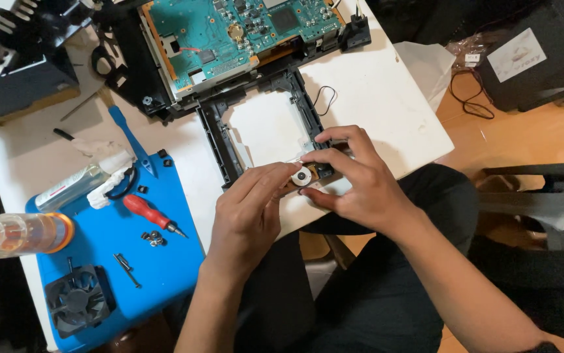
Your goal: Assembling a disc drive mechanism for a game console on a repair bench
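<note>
A small mechanism with a white round hub (pixel 303 176) sits at the near end of a black plastic frame (pixel 215 131) on the white table (pixel 373 91). My left hand (pixel 250 212) rests its fingertips on the mechanism from the left. From the right, my right hand (pixel 354 180) pinches it with thumb and fingers. Behind the frame lies a green circuit board (pixel 229 33) in a black chassis.
A blue mat (pixel 177 261) at the left holds a red-handled screwdriver (pixel 151 214), loose screws (pixel 153 238), a small black fan (pixel 76 299) and a blue pry tool (pixel 131 140). A clear bottle (pixel 17 234) lies at the left edge. A black box (pixel 530 52) stands on the floor.
</note>
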